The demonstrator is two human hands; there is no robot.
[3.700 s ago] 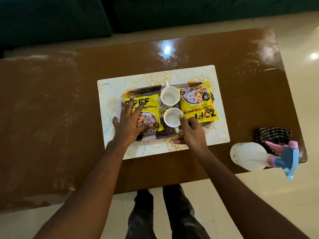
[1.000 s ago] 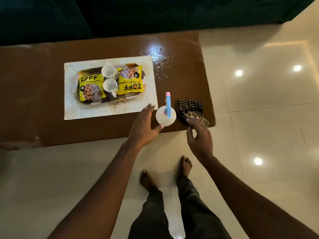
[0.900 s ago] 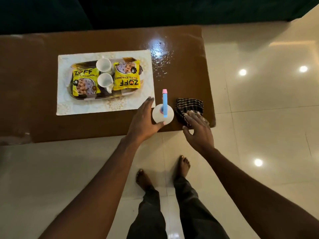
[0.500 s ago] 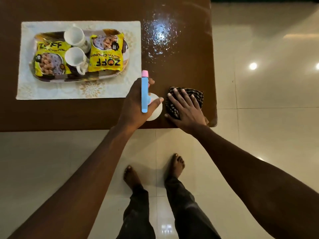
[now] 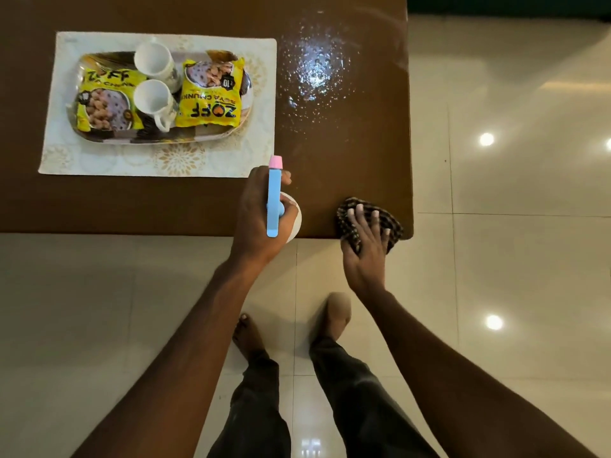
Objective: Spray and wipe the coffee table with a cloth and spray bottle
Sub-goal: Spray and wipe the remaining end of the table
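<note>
Left hand (image 5: 254,213) grip closed round white plastic spray bottle (image 5: 274,196): likely light, slick. Right of it, right hand (image 5: 363,249) flat on limp checked cloth (image 5: 393,226).

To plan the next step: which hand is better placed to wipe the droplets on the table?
Right. The right hand lies on the checked cloth, on the droplets' side; the left hand grips the spray bottle.
</note>
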